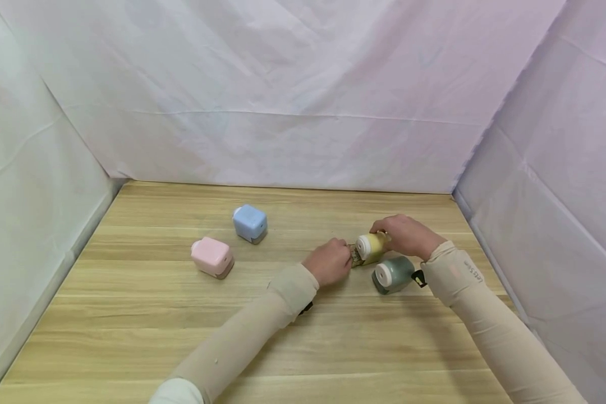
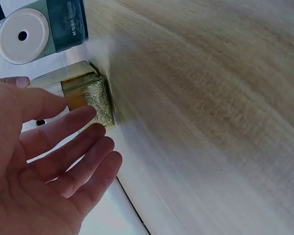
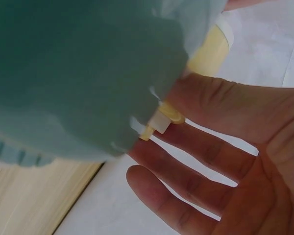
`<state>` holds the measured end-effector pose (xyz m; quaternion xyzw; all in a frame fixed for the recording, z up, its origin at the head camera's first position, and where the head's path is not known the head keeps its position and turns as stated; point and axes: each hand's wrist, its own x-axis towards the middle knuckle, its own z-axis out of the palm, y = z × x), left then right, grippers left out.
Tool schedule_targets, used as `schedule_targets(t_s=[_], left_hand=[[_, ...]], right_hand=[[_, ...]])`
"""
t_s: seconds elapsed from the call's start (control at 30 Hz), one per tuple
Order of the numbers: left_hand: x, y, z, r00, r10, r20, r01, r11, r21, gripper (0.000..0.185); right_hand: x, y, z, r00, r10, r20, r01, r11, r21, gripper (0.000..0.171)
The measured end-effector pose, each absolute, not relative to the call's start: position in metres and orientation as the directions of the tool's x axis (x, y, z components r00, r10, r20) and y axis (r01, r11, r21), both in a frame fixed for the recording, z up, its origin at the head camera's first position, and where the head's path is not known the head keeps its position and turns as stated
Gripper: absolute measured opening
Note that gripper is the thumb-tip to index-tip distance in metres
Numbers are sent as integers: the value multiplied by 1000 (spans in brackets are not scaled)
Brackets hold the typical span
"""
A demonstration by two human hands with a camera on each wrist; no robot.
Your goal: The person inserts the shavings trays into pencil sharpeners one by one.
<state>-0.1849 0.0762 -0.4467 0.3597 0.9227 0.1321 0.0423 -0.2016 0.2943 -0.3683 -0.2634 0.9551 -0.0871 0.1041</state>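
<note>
A yellow pencil sharpener [image 1: 377, 244] with a white round front stands at the right of the table. My right hand [image 1: 408, 234] grips its back end from above. At its front, a drawer [image 2: 99, 100] full of pencil shavings sticks out, and my left hand [image 1: 329, 262] pinches this drawer between thumb and index finger. The left hand's other fingers are loosely bent in the left wrist view. A green pencil sharpener [image 1: 399, 273] stands just in front of the yellow one, below my right wrist. In the right wrist view it hides most of the yellow sharpener [image 3: 210, 54].
A blue pencil sharpener [image 1: 250, 222] and a pink pencil sharpener [image 1: 212, 256] stand to the left on the wooden table [image 1: 131, 314]. White cloth [image 1: 283, 112] hangs behind the table and along both sides.
</note>
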Motion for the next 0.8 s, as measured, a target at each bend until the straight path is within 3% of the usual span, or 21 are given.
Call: schedule_targets(t_s=[0.47,0.8], left_hand=[[-178,78,-444,-693,721,13,716,686,132,24],[-175,80,-444,-694,720,-21,714,692,105,20]], right_hand=[[-200,292,-364,-840,-518,-163,-481,849,-219,35],[-201,293,-364,-830,-532,-166,-498,842,-207,36]])
